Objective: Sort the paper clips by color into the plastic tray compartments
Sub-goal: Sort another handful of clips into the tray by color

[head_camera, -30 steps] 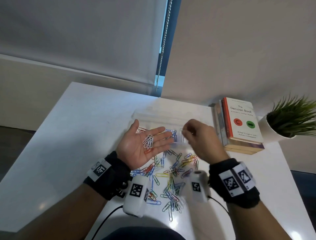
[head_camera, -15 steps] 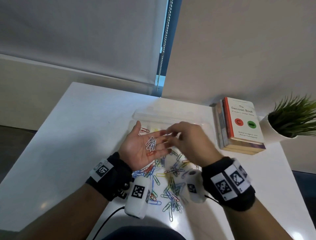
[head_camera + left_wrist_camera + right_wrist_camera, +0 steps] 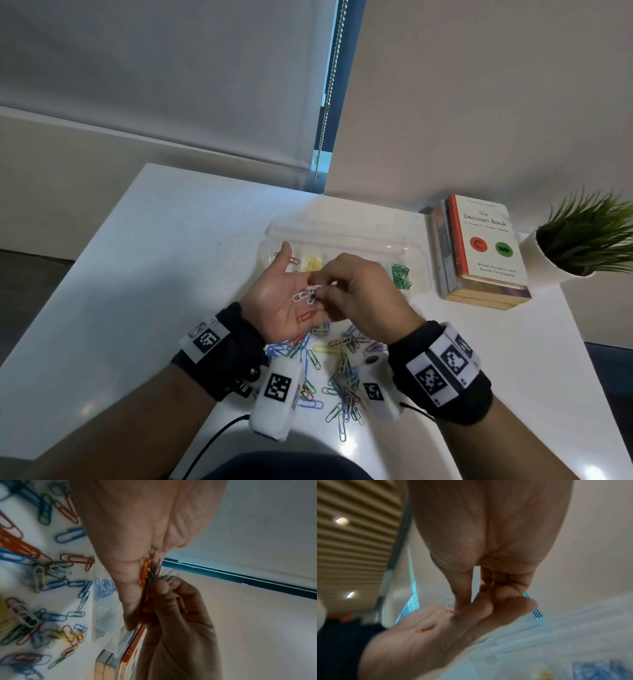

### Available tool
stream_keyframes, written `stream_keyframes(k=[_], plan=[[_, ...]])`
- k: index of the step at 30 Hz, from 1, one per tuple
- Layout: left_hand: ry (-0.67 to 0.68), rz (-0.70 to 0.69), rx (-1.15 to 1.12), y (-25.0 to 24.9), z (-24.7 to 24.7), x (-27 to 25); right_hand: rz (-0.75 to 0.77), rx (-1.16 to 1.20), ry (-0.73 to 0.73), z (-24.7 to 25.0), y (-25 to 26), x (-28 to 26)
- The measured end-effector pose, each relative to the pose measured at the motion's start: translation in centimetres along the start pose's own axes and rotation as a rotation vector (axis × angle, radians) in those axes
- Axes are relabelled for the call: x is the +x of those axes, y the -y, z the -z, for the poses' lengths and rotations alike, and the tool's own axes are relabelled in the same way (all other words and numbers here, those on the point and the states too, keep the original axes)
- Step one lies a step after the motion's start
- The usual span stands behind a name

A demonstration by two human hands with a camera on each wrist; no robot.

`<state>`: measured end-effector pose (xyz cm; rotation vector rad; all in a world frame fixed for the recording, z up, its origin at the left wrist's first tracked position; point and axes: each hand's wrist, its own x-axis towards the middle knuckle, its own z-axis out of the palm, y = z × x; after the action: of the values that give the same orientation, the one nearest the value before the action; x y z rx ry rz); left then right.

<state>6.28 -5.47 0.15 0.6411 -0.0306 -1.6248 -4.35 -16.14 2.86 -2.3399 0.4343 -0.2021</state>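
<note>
My left hand [image 3: 298,279] lies palm up above the table, carrying a small bunch of white paper clips [image 3: 305,294] and one red clip [image 3: 306,316]. My right hand [image 3: 318,291] reaches over it and pinches the white clips between thumb and fingertips. The left wrist view shows the same pinch on the white clips [image 3: 169,574], with the red clip [image 3: 145,572] against the palm. Behind the hands, the clear plastic tray [image 3: 342,230] holds red clips [image 3: 292,260], yellow clips [image 3: 313,265] and green clips [image 3: 400,277] in separate compartments. The hands hide its middle compartments.
A loose pile of mixed-colour clips [image 3: 337,371] lies on the white table [image 3: 154,274] below my hands. A stack of books [image 3: 484,246] sits right of the tray, and a potted plant [image 3: 582,240] stands at the far right edge.
My right hand came back from the tray to the left palm and closed its fingertips on the white clips. The left hand stayed palm up.
</note>
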Motion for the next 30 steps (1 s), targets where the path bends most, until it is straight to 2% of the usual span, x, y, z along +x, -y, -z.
stream_keyframes(k=[3, 6, 14, 18, 22, 27, 30], plan=[[-0.095, -0.018, 0.096, -0.2, -0.2, -0.1, -0.172, 0.257, -0.023, 0.8, -0.4, -0.1], [-0.171, -0.014, 0.132, -0.3, -0.2, -0.1, -0.255, 0.439, -0.056, 1.5, -0.8, -0.2], [-0.133, -0.008, 0.093, -0.4, 0.6, 0.2, -0.313, 0.643, -0.043, 1.7, -1.6, -0.6], [-0.158, -0.033, 0.065, -0.6, 1.1, 0.0, -0.357, 0.633, -0.182, 3.1, -3.0, -0.7], [-0.159, -0.064, 0.013, -0.8, 1.5, 0.0, -0.441, 0.480, -0.318, 5.1, -5.0, -0.1], [-0.156, -0.088, -0.030, -0.9, 1.5, 0.0, -0.489, 0.355, -0.312, 5.4, -6.3, 0.6], [-0.152, -0.094, -0.036, -1.0, 1.5, -0.1, -0.511, 0.204, -0.287, 4.8, -7.1, 1.2]])
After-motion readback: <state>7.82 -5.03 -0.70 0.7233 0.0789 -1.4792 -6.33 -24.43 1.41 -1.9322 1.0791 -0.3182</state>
